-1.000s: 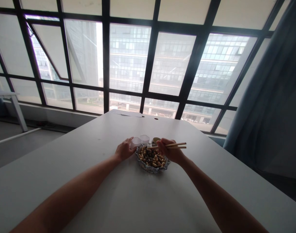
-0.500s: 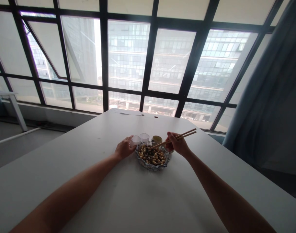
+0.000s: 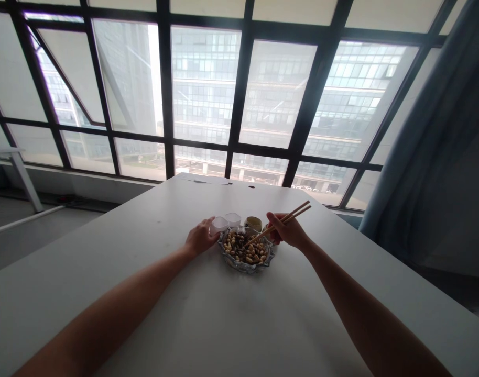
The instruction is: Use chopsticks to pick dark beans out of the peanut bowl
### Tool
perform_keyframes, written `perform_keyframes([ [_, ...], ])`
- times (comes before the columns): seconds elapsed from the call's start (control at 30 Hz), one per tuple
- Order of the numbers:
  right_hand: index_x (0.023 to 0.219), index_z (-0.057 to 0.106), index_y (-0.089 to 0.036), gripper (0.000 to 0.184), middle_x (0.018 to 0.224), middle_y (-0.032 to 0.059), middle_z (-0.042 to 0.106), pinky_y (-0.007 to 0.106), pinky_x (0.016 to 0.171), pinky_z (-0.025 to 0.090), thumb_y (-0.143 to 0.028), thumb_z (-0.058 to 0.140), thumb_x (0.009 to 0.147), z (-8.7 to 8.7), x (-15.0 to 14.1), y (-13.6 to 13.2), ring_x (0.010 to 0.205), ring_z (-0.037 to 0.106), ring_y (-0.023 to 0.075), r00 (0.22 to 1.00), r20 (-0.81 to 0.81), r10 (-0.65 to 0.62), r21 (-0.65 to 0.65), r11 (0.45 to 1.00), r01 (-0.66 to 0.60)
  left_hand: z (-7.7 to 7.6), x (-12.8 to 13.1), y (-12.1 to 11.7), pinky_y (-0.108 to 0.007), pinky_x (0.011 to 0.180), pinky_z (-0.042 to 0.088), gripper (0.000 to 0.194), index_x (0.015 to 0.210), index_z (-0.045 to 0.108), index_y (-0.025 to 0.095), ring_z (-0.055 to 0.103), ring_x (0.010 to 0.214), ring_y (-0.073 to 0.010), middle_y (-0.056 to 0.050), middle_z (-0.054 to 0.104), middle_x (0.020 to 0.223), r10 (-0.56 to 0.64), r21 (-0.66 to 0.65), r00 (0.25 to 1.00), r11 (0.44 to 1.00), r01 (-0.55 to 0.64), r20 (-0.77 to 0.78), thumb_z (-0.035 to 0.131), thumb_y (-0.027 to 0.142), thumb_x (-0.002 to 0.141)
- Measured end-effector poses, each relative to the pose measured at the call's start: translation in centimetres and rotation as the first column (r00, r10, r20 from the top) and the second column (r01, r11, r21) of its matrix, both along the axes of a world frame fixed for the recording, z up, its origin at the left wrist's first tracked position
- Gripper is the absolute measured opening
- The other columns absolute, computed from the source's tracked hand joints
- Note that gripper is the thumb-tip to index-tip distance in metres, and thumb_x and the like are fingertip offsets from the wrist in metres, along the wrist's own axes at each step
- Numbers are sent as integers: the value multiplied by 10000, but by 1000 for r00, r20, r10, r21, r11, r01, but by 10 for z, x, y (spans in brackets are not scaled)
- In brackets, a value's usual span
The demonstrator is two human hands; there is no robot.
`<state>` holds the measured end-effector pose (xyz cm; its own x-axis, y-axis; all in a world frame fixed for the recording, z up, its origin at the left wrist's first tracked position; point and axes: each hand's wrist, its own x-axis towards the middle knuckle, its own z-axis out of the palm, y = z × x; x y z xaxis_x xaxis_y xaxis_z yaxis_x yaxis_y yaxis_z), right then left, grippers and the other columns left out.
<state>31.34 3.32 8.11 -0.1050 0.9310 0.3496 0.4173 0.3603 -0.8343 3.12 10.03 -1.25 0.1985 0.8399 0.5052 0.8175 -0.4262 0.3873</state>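
Note:
A scalloped clear glass bowl [image 3: 245,268] sits on the table, filled with mixed nuts and dark seeds [image 3: 255,255]. My right hand [image 3: 290,230] is closed around a pair of wooden chopsticks [image 3: 298,210], whose tips reach down among the nuts near the middle of the bowl. At the bowl's left edge, my left hand [image 3: 200,236] grips a small translucent plastic cup [image 3: 219,225] by its side. A second translucent cup [image 3: 233,219] stands against the first. Behind the bowl is a small yellowish jar [image 3: 253,223]; its lower part is hidden.
All of this stands on a long white table [image 3: 176,319] that runs toward a wide window wall. Near its far edge lie a paper sheet [image 3: 202,180] and two dark round spots. A blue curtain [image 3: 416,136] hangs on the right, and another white table [image 3: 25,178] is at the left.
The chopstick tips have moved slightly right and down in the nuts, and the sticks now slope more steeply. My left hand stays at the cup.

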Motion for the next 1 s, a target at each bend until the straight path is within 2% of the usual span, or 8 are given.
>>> perform_keyframes([
  [0.27,592,564,-188,613,429,18,572,209,305,393,-764,547,799,-1,-3,-2,313,505,120,998,65,-13,30,999,11,1,0,-1,-310,833,515,628,1419,470,160,669,931,-229,-104,665,1196,-2,-13,1000,1000,2,0,607,366,842],
  [0.67,622,572,-175,593,470,16,594,199,349,405,-741,560,799,-2,-10,-6,361,529,115,979,183,88,60,993,-100,1,0,0,-317,814,521,628,1416,464,142,667,938,-226,-116,639,1270,-8,-18,1000,1000,8,1,604,377,852],
  [0.83,629,583,-173,603,443,4,575,189,330,392,-754,562,793,3,-10,-7,332,509,105,994,83,68,68,995,-73,3,1,-2,-308,827,526,622,1412,474,156,672,946,-224,-111,645,1262,-3,-22,1000,1000,3,2,617,360,842],
  [1.0,597,591,-179,635,405,16,572,198,283,368,-801,595,725,7,-2,-3,286,486,112,995,-96,-37,61,997,43,3,0,-2,-305,829,530,606,1409,474,172,676,919,-209,-106,654,1246,3,-19,1000,1000,-3,-8,612,366,851],
])
